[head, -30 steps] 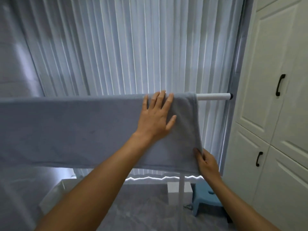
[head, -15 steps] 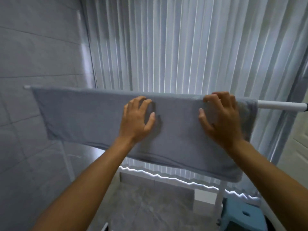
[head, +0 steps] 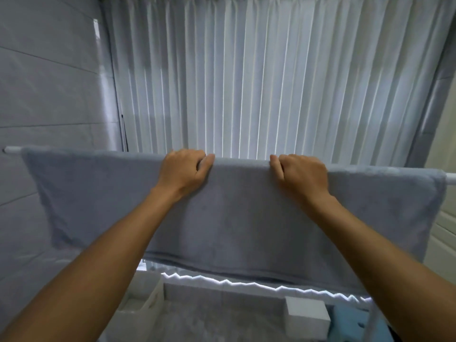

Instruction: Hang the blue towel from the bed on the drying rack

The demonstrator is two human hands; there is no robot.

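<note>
The blue towel (head: 241, 218) hangs draped over the white bar of the drying rack (head: 12, 150), spreading out to either side of both hands. The left hand (head: 183, 170) and right hand (head: 302, 175) sit close together at its top fold, each clenched on the towel over the bar, with the curtain (head: 246, 82) just beyond the knuckles.

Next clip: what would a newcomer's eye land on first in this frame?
First, the blue towel, draped wide across the middle of the view over the white rack bar. Next, the left hand and right hand, side by side at the towel's top fold, fingers curled over the bar. Behind them, a pleated white curtain glows with daylight.
</note>
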